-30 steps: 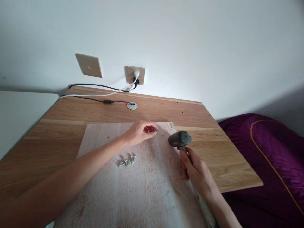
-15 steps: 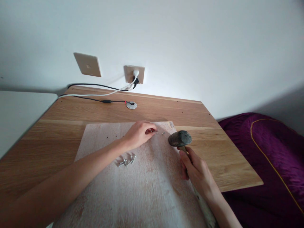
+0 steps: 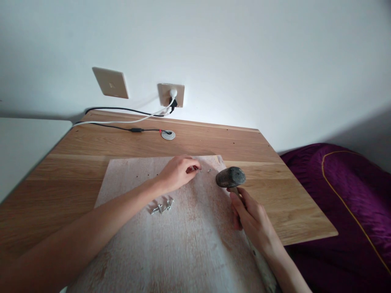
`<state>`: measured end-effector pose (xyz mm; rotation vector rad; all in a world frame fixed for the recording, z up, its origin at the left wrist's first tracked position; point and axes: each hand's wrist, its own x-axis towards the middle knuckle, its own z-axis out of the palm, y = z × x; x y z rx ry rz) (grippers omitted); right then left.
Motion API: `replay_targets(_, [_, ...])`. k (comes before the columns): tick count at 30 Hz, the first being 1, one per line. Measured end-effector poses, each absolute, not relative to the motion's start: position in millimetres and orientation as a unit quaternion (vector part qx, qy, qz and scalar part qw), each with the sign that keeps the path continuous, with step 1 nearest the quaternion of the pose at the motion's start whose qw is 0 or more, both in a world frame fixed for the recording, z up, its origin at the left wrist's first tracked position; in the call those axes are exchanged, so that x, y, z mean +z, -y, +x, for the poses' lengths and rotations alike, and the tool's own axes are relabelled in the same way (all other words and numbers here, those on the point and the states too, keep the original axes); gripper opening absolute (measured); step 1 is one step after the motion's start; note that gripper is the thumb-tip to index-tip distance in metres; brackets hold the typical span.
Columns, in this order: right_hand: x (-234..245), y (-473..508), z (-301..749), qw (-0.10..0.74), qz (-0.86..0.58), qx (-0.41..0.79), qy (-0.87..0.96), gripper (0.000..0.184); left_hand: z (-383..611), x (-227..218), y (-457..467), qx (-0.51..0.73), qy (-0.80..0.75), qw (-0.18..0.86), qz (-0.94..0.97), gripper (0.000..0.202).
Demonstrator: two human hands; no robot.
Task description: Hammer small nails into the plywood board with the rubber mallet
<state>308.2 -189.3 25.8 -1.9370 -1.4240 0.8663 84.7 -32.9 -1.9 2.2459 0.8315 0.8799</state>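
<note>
My left hand (image 3: 176, 174) is over the far part of a whitish, worn wooden board (image 3: 183, 248). Its thumb and forefinger pinch a small metal screw, mostly hidden by the fingers, at the board's surface. Just right of the fingertips, another small screw (image 3: 209, 170) stands in the board. My right hand (image 3: 253, 213) is wrapped round the wooden handle of a mallet with a dark head (image 3: 230, 177). The head is held over the board's right edge, apart from the screws. Several loose silver screws (image 3: 162, 206) lie in a pile nearer me, below my left wrist.
The board lies on a wooden desk (image 3: 305, 215). Small dark holes run along the board's far side. Cables (image 3: 122, 121) cross the desk's back to a wall socket (image 3: 180, 90). A purple covered object (image 3: 308, 167) is at the right, a white surface (image 3: 27, 146) at the left.
The view has shifted very slightly. Both hands keep their places over the board, the left still pinching and the right still holding the mallet.
</note>
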Motion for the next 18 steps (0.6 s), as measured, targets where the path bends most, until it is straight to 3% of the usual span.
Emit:
replay_targets(9, [27.1, 188.3, 307.4, 0.285, -0.729, 0.324, 0.531, 0.043, 86.4, -2.5, 34.3, 0.333, -0.315, 0.273, 0.846, 0.019])
replay_targets(18, [27.5, 190.2, 306.8, 0.286, -0.730, 0.322, 0.531, 0.043, 87.1, 0.3, 35.4, 0.316, -0.313, 0.267, 0.855, 0.011])
